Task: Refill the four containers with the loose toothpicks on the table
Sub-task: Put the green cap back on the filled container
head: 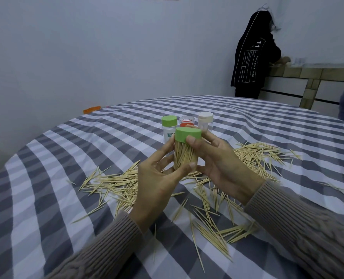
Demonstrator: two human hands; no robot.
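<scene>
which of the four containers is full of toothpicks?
The green-capped container held up between the left hand and right hand: packed with toothpicks. The three standing behind it on the table show none.

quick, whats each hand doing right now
Left hand: holds the lower body of the toothpick-filled container.
Right hand: grips its green lid.

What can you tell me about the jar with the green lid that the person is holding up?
The held container is a small clear cylinder, plastic by the look, packed with pale wooden toothpicks standing on end. Its round, light green lid is on. It is held nearly upright above the striped tablecloth, in front of three other containers. The left hand grips its lower body; the right hand grips the lid with thumb and fingers.
</scene>
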